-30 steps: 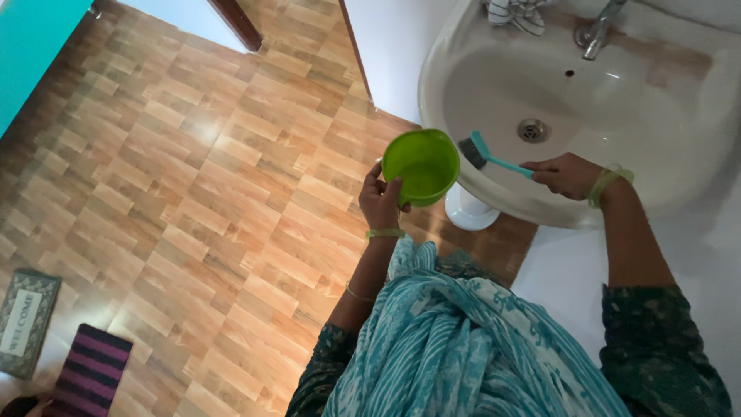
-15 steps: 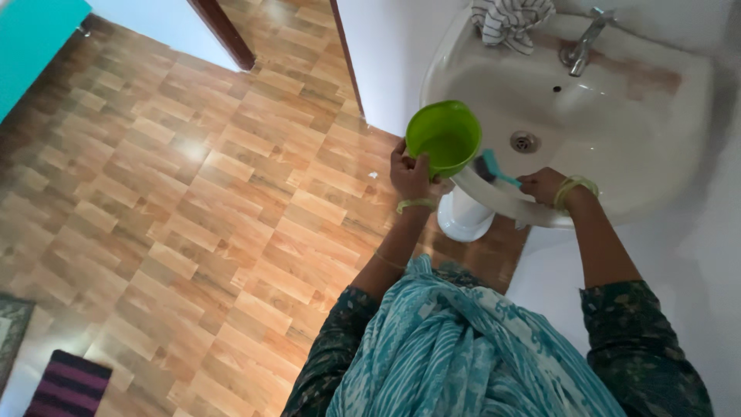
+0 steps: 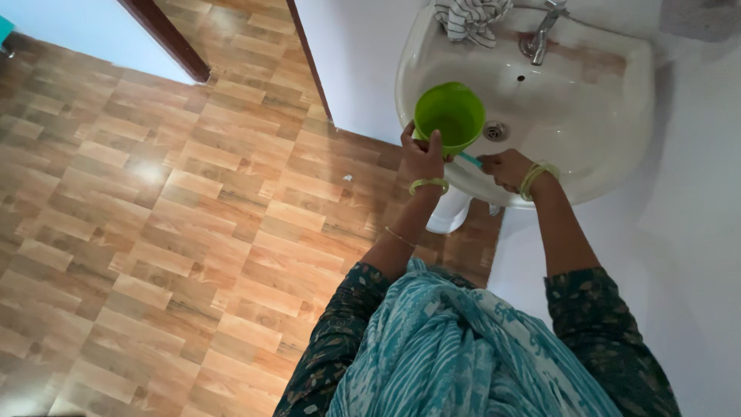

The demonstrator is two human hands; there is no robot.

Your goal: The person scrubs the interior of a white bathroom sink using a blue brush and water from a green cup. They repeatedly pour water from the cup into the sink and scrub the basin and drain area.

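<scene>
Green mug (image 3: 449, 116) tilted over the white sink (image 3: 617, 154), its mouth facing up toward me.
I see the left hand (image 3: 422, 158) grasping the mug; the right hand (image 3: 505, 167) is clenched on a teal brush (image 3: 468, 159), mostly hidden.

Single head-worn view, looking steeply down from above the person's chest. Faces forward and down toward a white sink (image 3: 617, 116) at far right, with its tap (image 3: 543, 31) near the top edge. Near bottom edge filled by the person's own patterned clothing (image 3: 455, 347), very close to lens. Both forearms run up from there toward the sink, mid-distance. Left half shows the wood-pattern floor (image 3: 154, 232), farther below. No second view to overlap.
</scene>
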